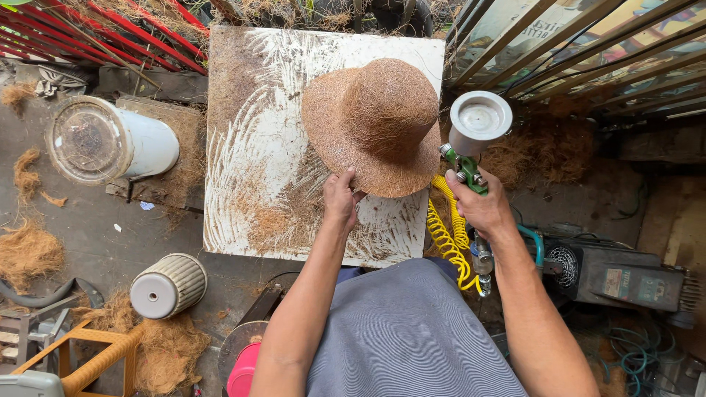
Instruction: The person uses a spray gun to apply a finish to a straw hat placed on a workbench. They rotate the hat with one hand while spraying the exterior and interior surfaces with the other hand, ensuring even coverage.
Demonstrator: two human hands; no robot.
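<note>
Here, left hand (340, 197) pinching hat (375, 125) brim, right hand (482, 208) clenched around spray gun (474, 136).

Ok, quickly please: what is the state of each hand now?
Left hand: closed, pinching the brim of the brown fibre hat.
Right hand: closed around the green spray gun with the metal cup.

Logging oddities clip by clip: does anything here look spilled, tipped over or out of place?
Yes. A white bucket lies on its side left of the board, and loose brown fibre is scattered over the floor.
</note>
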